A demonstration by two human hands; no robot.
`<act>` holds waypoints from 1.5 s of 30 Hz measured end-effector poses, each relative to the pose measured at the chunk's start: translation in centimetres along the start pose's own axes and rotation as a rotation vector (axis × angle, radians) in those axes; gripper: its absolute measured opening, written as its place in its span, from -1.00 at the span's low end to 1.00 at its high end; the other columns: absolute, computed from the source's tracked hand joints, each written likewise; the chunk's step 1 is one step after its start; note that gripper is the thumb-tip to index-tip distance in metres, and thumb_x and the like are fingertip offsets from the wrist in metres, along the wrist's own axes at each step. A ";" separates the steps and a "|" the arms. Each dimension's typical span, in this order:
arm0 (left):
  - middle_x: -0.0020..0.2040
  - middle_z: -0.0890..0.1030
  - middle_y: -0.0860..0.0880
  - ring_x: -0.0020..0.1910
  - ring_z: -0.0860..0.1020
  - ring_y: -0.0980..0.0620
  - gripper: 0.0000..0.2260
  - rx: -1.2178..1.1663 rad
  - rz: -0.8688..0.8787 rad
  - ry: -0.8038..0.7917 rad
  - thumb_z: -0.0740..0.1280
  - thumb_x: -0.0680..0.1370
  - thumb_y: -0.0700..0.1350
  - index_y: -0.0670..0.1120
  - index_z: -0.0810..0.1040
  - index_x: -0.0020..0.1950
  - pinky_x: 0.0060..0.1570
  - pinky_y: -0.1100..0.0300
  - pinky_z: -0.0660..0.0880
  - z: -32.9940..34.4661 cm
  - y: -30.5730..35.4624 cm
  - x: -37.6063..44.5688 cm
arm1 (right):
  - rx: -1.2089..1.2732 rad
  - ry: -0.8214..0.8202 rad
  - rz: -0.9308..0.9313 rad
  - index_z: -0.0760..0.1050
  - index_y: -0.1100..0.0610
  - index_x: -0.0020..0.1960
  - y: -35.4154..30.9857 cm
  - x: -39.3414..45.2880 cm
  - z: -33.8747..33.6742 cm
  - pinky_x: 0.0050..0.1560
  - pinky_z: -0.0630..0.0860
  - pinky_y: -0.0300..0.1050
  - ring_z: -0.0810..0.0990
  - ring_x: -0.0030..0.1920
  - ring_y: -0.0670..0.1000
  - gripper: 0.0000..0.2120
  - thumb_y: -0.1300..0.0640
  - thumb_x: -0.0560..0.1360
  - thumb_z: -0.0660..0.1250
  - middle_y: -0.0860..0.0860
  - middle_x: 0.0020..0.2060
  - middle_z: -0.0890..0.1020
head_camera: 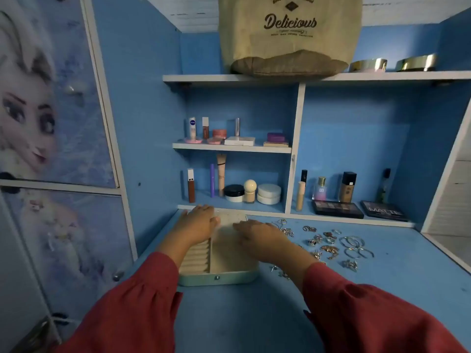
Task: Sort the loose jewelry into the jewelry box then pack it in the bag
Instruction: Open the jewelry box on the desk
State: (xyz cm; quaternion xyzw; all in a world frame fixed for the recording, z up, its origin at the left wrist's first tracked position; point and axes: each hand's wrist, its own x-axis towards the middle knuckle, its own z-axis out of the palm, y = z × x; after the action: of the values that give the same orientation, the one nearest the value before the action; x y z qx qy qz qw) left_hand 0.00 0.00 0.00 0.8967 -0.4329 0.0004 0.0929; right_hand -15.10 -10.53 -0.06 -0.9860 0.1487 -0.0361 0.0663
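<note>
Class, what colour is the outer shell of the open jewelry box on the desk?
Pale mint green jewelry box, cream inside; seen best in the head view.

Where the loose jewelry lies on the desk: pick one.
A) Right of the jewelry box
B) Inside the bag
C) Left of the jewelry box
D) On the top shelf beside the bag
A: the loose jewelry is spread on the blue desk right of the open jewelry box.

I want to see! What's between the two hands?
In the head view, the open jewelry box lies between the left hand and the right hand, its cream inside showing.
</note>
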 end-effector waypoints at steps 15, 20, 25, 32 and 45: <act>0.55 0.14 -0.04 0.49 0.22 -0.05 -0.56 -0.512 -0.158 0.062 0.23 0.61 0.00 -0.11 0.34 0.46 0.47 0.01 0.14 3.5 -3.5 0.9 | 0.031 0.024 -0.010 0.28 -0.08 0.47 0.9 0.8 1.6 0.36 0.32 -0.07 0.38 0.37 0.05 -0.49 0.27 0.57 0.07 -0.07 0.43 0.38; 0.44 0.38 -0.05 0.32 0.44 -0.04 -0.57 -0.700 -0.206 0.134 0.32 0.57 -0.07 -0.09 0.38 0.43 0.30 0.10 0.39 3.6 -4.3 1.3 | 0.044 0.025 -0.029 0.26 -0.10 0.47 1.4 1.0 1.9 0.38 0.28 -0.12 0.37 0.39 0.00 -0.48 0.27 0.58 0.07 -0.10 0.44 0.35; 0.41 0.42 -0.08 0.30 0.44 -0.04 -0.58 -0.754 -0.238 0.214 0.28 0.59 -0.16 -0.12 0.36 0.45 0.20 0.19 0.36 3.3 -4.5 1.7 | 0.047 0.013 -0.051 0.26 -0.11 0.48 1.6 0.9 1.7 0.37 0.29 -0.12 0.37 0.39 -0.01 -0.48 0.25 0.58 0.07 -0.12 0.44 0.34; 0.32 0.49 -0.08 0.13 0.48 0.03 -0.55 -0.881 -0.250 0.213 0.32 0.55 -0.23 -0.16 0.36 0.44 0.08 0.22 0.37 3.2 -4.6 1.5 | 0.047 0.014 -0.071 0.25 -0.15 0.48 1.7 0.7 1.4 0.36 0.29 -0.15 0.37 0.38 -0.05 -0.47 0.25 0.58 0.09 -0.17 0.44 0.33; 0.14 0.57 -0.13 0.08 0.53 -0.03 -0.67 -1.026 -0.343 0.248 0.38 0.49 -0.30 -0.21 0.52 0.26 0.12 0.16 0.44 3.2 -5.5 1.4 | 0.037 0.029 -0.148 0.28 -0.20 0.44 2.6 -1.1 1.3 0.33 0.35 -0.18 0.41 0.34 -0.09 -0.43 0.26 0.52 0.11 -0.23 0.41 0.37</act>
State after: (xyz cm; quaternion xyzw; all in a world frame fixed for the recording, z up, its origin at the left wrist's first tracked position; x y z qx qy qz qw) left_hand 4.86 1.74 -3.97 0.7874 -0.2113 -0.1200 0.5666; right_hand -16.75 -12.55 -1.80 -0.9923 0.0759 -0.0578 0.0796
